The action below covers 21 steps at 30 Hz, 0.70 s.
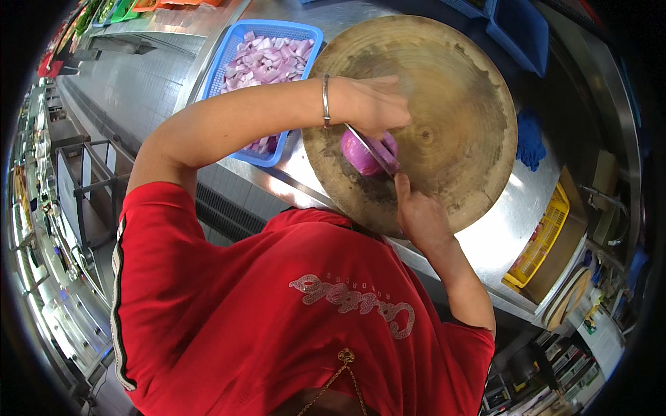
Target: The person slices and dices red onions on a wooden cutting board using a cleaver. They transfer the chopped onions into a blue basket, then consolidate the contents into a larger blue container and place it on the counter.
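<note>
A peeled red onion (362,156) lies near the left edge of a round wooden chopping block (458,156). Across it runs a knife (372,150), its blade seen nearly edge-on, with a cut piece on the blade's right side. My right hand (424,213) is closed at the blade's near end, index finger stretched along it; the handle is hidden in the hand. My left hand (374,106), a metal bangle on its wrist, is curled over the far side of the onion, slightly blurred, its fingertips hidden. A blue plastic basket (316,39) of chopped onion pieces (270,57) stands left of the block, partly under my left forearm.
The block rests on a stainless steel counter (512,208). To its right are a blue glove (529,139) and a yellow plastic basket (554,223). Blue plastic baskets (520,34) stand at the upper right. A metal-framed rack (93,192) is on the floor at left.
</note>
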Motion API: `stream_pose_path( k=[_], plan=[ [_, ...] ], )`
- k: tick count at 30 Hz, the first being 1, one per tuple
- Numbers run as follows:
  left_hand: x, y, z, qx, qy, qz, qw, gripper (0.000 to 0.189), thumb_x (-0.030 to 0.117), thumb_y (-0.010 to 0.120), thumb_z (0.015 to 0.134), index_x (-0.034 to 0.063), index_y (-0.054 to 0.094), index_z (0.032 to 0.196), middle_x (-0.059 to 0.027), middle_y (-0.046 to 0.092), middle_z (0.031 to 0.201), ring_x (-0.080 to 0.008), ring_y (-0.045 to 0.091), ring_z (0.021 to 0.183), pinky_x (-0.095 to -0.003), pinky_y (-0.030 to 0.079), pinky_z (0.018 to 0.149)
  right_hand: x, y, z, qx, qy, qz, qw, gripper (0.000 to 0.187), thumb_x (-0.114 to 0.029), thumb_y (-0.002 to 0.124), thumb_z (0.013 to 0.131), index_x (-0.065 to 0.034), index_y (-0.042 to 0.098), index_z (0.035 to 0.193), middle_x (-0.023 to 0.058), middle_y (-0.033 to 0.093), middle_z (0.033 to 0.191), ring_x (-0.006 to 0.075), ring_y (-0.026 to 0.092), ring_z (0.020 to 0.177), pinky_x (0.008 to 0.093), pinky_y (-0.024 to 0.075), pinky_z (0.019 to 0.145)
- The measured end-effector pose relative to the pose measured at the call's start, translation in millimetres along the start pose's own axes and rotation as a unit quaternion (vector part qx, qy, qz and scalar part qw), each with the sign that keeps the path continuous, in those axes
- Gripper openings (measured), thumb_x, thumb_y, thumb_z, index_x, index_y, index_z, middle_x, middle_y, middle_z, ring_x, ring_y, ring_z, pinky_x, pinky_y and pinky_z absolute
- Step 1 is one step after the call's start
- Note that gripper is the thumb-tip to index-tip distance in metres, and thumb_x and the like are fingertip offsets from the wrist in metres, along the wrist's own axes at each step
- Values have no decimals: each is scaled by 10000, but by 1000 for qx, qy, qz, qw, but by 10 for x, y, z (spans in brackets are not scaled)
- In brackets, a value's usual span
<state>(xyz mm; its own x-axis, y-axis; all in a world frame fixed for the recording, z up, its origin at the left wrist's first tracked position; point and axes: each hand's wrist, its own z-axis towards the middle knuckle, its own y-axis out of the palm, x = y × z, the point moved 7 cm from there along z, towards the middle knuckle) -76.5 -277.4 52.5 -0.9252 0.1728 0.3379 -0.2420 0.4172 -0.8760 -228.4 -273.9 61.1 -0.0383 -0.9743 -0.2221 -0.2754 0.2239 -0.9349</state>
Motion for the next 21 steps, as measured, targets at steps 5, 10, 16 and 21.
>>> stream_pose_path(
  k=[5,10,16,21],
  plan=[
    [-112,-105,-58,25,-38,-87,995,440,320,789,689,82,619,1018,-110,646,997,-289,597,985,-385,394,883,-46,-31,37,39,8,2,999,339,-66,498,856,13,532,1184,174,638,631,350,658,591,458,526,562],
    [-128,-127,-131,120,-4,-130,984,620,374,813,665,63,583,1149,-161,587,1147,-316,553,1111,-417,427,915,6,-10,36,69,7,2,998,322,-68,492,870,10,538,1179,174,648,679,350,656,591,458,524,555],
    [-191,181,214,-9,8,-207,978,708,412,811,685,-11,557,1193,-186,580,1145,-352,550,1108,-410,449,924,17,-23,84,81,-12,13,997,333,-66,489,874,4,540,1195,158,660,736,342,656,612,446,520,551],
    [-135,210,262,-92,20,-203,975,621,359,789,714,9,580,1182,-190,598,1107,-352,574,1052,-407,468,890,11,14,97,30,18,-3,999,326,-70,496,869,-12,547,1186,151,656,787,324,659,644,432,521,562]
  ],
)
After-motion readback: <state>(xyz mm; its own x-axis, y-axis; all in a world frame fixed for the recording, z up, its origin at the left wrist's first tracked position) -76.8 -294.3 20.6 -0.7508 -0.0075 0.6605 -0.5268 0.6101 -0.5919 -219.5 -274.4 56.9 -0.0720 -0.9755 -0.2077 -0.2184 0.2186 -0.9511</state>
